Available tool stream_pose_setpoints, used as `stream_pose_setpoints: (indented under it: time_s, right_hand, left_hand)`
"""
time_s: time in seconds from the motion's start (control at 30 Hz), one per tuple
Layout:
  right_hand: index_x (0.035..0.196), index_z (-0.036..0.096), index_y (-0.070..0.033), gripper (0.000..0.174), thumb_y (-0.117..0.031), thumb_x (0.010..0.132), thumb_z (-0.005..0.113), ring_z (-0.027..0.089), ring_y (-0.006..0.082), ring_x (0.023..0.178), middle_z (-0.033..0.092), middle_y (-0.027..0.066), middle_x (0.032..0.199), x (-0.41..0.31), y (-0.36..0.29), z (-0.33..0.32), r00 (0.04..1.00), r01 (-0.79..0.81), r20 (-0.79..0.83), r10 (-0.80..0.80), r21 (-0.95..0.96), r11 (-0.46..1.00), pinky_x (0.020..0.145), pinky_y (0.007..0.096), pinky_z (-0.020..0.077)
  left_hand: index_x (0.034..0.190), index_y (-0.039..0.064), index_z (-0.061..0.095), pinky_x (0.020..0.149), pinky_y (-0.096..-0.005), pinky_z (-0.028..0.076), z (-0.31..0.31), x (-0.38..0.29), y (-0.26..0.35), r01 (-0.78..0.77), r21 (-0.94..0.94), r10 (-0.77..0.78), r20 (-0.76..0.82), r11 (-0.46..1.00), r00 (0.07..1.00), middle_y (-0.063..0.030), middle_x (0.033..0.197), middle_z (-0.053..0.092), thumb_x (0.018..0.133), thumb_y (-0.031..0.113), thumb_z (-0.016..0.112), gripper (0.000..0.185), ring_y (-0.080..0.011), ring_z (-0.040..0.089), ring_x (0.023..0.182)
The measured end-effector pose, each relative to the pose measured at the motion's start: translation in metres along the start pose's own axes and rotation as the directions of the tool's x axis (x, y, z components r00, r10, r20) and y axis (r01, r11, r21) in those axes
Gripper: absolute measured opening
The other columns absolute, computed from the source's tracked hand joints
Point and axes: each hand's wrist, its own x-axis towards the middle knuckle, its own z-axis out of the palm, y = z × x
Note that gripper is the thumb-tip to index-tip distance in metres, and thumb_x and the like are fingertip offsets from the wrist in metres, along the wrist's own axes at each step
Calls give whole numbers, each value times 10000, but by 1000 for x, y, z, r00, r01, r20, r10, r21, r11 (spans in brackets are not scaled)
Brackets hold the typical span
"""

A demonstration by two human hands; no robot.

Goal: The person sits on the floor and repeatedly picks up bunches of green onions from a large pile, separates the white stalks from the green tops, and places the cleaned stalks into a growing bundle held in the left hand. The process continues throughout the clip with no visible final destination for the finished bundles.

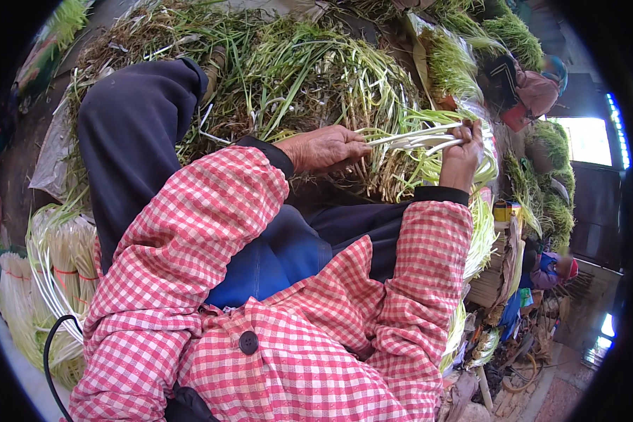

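Note:
My right hand (461, 155) grips a small bunch of long white leaf stalks (414, 141), with its fingers curled around them. From the other side, my left hand (327, 149) pinches the thin ends of the same stalks between thumb and fingers. Just beyond both hands lies a large heap of long-leaved green plants (306, 79), possibly garlic greens, tangled with brown roots and dry matter. Loose yellow-green leaves (432, 169) hang below and around my right hand. What the curled fingers of my left hand cover is hidden.
Tied bundles of pale stalks (66, 274) stand at the left, near a black cord (47, 348). More greens (451, 63) lie at the upper right. Two other people (535, 92) (551, 269) sit at the right. A yellow box (506, 211) rests beyond my right sleeve.

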Motion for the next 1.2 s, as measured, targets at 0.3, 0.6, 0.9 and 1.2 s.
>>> stream_pose_setpoints:
  time_s: [0.3, 0.6, 0.9, 1.2]
  right_hand:
    - [718, 487, -9, 297, -250, 875, 563, 340, 91, 415, 350, -8, 476, 11, -68, -23, 966, 82, 233, -114, 143, 986, 405, 225, 316]
    - [818, 491, 43, 250, -183, 924, 471, 335, 88, 439, 391, -1, 518, -20, -54, -3, 927, -66, 374, -17, 207, 976, 459, 215, 316]
    - [812, 460, 35, 293, -226, 943, 438, 400, 59, 390, 446, 17, 524, -41, -24, 27, 857, -364, 450, 253, 178, 914, 416, 210, 354]
    - [838, 461, 52, 278, -203, 944, 429, 388, 65, 390, 427, 4, 494, -35, -30, 24, 874, -357, 416, 251, 198, 913, 413, 210, 348]
  left_hand:
    - [711, 21, 530, 480, -348, 398, -69, -15, -126, 129, 585, 3, -219, 801, 976, -88, 585, 499, 811, 174, 520, 183, -259, 485, 510]
    - [1300, 80, 346, 899, -417, 397, -43, -9, -76, 332, 753, -95, -340, 569, 935, -219, 1192, 434, 744, -1, 463, 574, -373, 462, 1080]
    - [1143, 54, 550, 937, -334, 394, 0, 20, 15, -301, 484, 422, -161, 822, 892, -119, 1179, 538, 766, -10, 439, 399, -255, 515, 1073]
    - [1040, 14, 594, 714, -237, 460, -1, 13, 19, -68, -27, 69, 56, 997, 996, -22, 830, 596, 839, 95, 526, 227, -92, 560, 764]
